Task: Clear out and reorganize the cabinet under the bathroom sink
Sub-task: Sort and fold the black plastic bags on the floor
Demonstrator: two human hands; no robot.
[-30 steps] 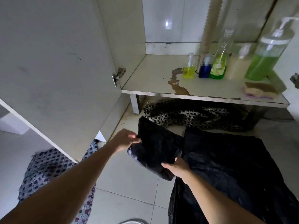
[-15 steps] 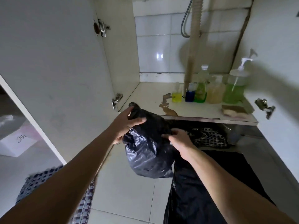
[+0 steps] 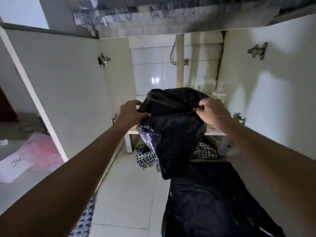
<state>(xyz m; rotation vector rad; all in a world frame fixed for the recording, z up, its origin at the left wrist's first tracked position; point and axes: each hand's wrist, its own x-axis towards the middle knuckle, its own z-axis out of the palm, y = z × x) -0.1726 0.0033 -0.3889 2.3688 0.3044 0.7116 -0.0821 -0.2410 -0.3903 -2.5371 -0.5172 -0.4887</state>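
A black plastic bag [image 3: 172, 134] hangs in the air in front of the open cabinet, held up by both hands. My left hand [image 3: 130, 114] grips its upper left edge. My right hand [image 3: 212, 111] pinches its upper right edge, and the top of the bag folds over away from me. The bag hides most of the cabinet shelf [image 3: 214, 133] and the bottles on it; only the top of one pump bottle [image 3: 219, 96] shows at the right.
Another black plastic sheet [image 3: 213, 199] lies on the tiled floor at the lower right. A black-and-white patterned cloth [image 3: 145, 156] lies under the shelf. The cabinet door [image 3: 56, 93] stands open at the left, the drain hose [image 3: 179, 60] hangs at the back, and a white box [image 3: 13, 165] sits far left.
Both hands have lifted the black bag from floor level to above shelf height and spread its top edge apart. The camera has tilted upward, showing the underside of the counter.
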